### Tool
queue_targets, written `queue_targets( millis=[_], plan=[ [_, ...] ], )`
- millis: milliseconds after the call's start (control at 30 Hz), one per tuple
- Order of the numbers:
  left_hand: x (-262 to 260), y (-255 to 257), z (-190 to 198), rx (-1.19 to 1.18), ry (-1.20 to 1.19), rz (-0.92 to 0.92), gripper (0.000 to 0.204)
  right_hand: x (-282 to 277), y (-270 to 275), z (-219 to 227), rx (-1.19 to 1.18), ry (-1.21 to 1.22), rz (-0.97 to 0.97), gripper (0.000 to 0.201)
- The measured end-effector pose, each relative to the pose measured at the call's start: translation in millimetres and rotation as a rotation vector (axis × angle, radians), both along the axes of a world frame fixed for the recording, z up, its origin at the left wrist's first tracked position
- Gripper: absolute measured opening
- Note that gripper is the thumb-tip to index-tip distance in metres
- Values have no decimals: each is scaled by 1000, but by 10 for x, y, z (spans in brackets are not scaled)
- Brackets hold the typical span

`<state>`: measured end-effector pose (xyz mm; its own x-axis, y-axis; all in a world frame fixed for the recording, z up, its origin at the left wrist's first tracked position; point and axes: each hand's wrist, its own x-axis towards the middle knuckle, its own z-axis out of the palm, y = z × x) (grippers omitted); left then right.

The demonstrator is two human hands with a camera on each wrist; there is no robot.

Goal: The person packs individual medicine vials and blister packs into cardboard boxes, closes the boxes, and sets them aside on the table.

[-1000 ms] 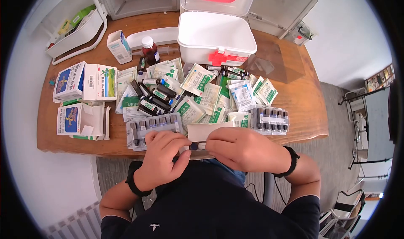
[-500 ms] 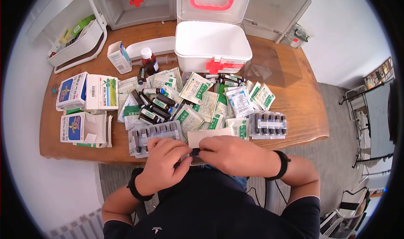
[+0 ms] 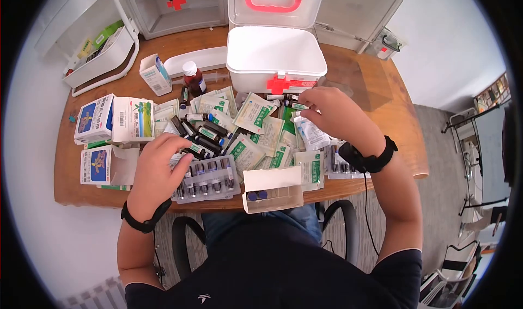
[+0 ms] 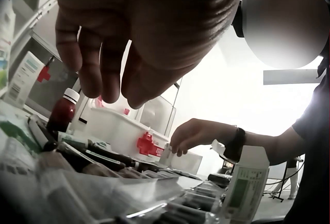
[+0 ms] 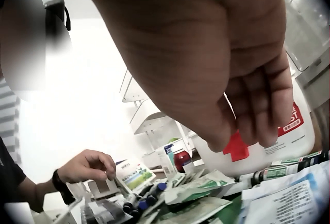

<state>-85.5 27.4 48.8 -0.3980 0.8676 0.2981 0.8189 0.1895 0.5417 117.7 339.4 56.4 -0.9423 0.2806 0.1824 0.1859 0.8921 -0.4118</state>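
Head view: your left hand, loosely spread, hung over the vial tray; your right hand, slack, nothing visibly held, was beside loose vials fronting the first-aid box. Open carton, two blue caps inside, stood at the worktop's near edge; bare room lay right.

Left wrist: air beneath your left fingers.

Right wrist: sachets crowded below. Step, judged: a reach for vials; the next move likely called for a narrow pinch.

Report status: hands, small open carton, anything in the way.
Left hand empty, above vial tray. Right hand empty, near vials by white first-aid box. Small carton open, two blue caps showing inside. Sachets crowd table beyond.
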Motion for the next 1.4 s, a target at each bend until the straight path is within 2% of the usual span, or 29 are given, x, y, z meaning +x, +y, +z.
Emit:
queue_targets(
  millis=[100,167,267,333,467,533,633,767,867,967,1033,1067,1133,1267,1400],
  plan=[
    [-54,39,-69,-24,-51,2,18,22,128,-56,21,-40,-58,20],
    [-133,37,-120,-76,61,-23,19,17,207,-137,6,-67,-90,20],
    [-232,63,-145,-137,85,-130,21,-78,281,-295,59,-91,-42,21],
    [-265,77,-168,-171,89,-149,21,-177,311,-396,120,-202,-15,22],
    [-331,114,-174,-247,82,-186,24,-285,278,-497,233,-148,43,18],
    [-331,135,-154,-262,105,-192,25,-352,264,-505,361,-195,50,9],
    [-381,156,-185,-283,124,-217,27,-396,263,-569,440,-143,79,8],
    [-410,192,-163,-318,103,-251,27,-398,243,-558,481,-159,102,10],
    [-412,220,-148,-344,57,-237,26,-383,242,-547,490,-82,104,11],
    [-427,244,-148,-365,10,-232,25,-352,140,-295,353,2,110,18],
    [-438,255,-148,-374,9,-224,24,-270,-47,-57,31,136,53,24],
    [-438,255,-157,-384,5,-220,23,-213,-143,50,30,135,54,24],
    [-453,248,-184,-348,44,-253,23,-69,-350,241,-265,290,254,31],
    [-458,241,-195,-359,71,-271,24,318,-755,396,-421,133,368,32],
    [-449,208,-192,-300,44,-249,28,492,-896,276,-359,74,412,28]
  ],
)
